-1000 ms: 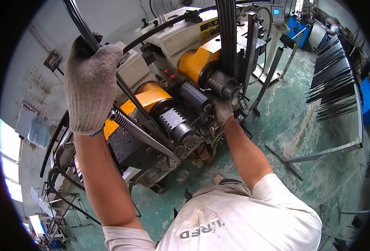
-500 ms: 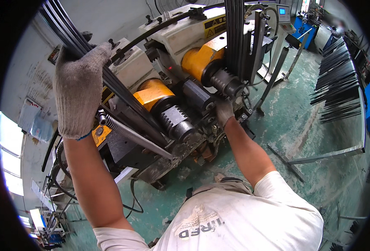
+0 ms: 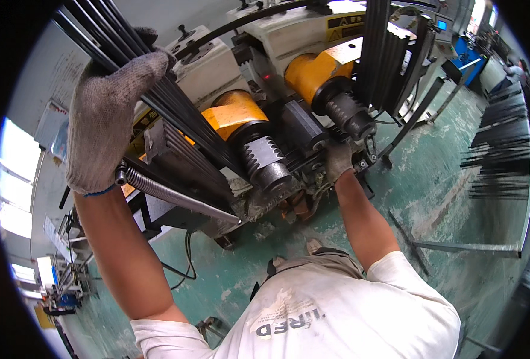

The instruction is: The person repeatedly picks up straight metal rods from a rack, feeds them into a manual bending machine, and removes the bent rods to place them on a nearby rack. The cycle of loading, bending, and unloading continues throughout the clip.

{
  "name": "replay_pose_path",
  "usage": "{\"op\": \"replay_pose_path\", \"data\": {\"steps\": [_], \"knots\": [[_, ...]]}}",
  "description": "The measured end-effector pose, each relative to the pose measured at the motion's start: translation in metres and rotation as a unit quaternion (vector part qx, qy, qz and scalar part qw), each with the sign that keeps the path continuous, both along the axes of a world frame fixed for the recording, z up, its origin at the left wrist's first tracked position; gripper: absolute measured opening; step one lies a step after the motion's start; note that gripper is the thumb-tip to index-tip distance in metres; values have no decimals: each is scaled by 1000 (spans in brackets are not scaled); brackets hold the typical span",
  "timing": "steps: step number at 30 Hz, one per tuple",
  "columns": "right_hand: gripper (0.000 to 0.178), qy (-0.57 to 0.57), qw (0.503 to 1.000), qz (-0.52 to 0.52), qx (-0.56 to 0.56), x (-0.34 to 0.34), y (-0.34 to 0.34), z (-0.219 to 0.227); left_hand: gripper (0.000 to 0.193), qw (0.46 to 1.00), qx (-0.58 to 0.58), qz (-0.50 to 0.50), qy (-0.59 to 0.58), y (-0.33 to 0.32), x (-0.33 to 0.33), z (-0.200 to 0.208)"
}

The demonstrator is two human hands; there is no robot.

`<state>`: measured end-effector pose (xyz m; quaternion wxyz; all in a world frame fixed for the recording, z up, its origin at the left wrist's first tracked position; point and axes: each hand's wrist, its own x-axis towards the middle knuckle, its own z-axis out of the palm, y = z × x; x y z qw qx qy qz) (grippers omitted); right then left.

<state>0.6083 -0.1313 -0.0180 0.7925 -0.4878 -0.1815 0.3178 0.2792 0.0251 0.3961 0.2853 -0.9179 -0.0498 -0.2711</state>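
My left hand (image 3: 100, 116), in a grey knit glove, is wrapped around a bundle of long black metal bars (image 3: 184, 116). The bars slant from the upper left down to the machine, their lower ends beside an orange clamp head (image 3: 235, 112) with a ribbed steel cylinder (image 3: 265, 158). More thin bars (image 3: 196, 152) lean just below the bundle. My right hand (image 3: 339, 160), also gloved, reaches in at the machine's front, below a black faceted block (image 3: 302, 122). Its fingers are hidden, so what they touch does not show.
A second orange head (image 3: 319, 69) stands right of the block, with upright black bars (image 3: 375, 60) behind it. A spring-wrapped rod (image 3: 169, 194) juts out under my left wrist. Rightward, a metal rack (image 3: 468, 246) carries many dark bars (image 3: 498, 143). Another person (image 3: 516, 73) is far off.
The machine has shifted right and slightly up in view. The thin bars below the bundle now show apart from it. My left hand keeps its grip; my right hand stays at the machine's front.
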Motion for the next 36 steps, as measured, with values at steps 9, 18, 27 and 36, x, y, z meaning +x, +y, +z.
{"op": "replay_pose_path", "data": {"steps": [9, 18, 27, 36], "knots": [[27, -87, 996, 2, -25, 6, 7, -16, 51, 999, -14, 13, 31, -6, -11, 2], [34, -53, 998, 33, -6, 8, 6, -35, 49, 993, -45, 48, 95, 0, -31, 12], [38, 161, 987, 17, -17, -6, 7, -7, 17, 993, -86, 78, 24, -22, 0, 12], [51, 134, 986, 98, -30, -36, -119, 26, 3, 960, -177, 53, -209, -193, -73, -21]]}}
